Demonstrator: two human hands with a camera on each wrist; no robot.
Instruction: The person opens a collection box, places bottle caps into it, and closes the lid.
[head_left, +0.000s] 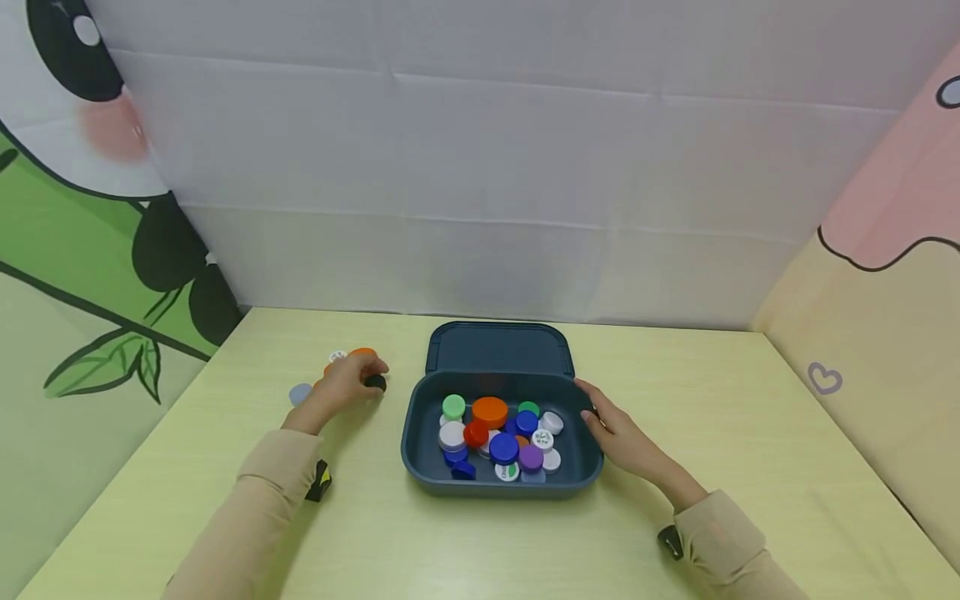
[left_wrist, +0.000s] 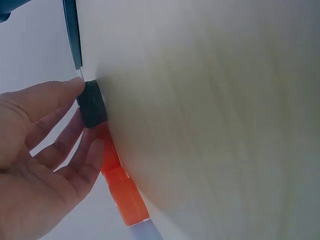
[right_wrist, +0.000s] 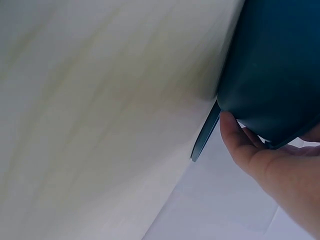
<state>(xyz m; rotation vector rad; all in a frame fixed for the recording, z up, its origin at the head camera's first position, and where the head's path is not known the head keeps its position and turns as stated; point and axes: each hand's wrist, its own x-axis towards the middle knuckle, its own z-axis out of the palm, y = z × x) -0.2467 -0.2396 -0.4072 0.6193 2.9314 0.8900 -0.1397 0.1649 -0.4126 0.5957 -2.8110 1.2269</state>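
Note:
My left hand [head_left: 341, 386] is at the left part of the table and pinches a black bottle cap [left_wrist: 92, 104] between thumb and fingers. Beside that hand are orange caps [left_wrist: 129, 200], a white cap [head_left: 338, 356] and a pale bluish cap [head_left: 300, 393], partly covered by the hand in the head view. A dark blue-grey box [head_left: 502, 490] stands at the middle, holding several caps in blue, white, red, green, orange and purple. With its fingers over the rim, my right hand [head_left: 628, 437] holds the box's right side.
Behind the box, its dark lid [head_left: 499, 348] lies on the pale wooden table [head_left: 675, 392]. A white sheet [head_left: 495, 167] hangs along the table's back edge. Walls with cartoon prints rise at the left and right.

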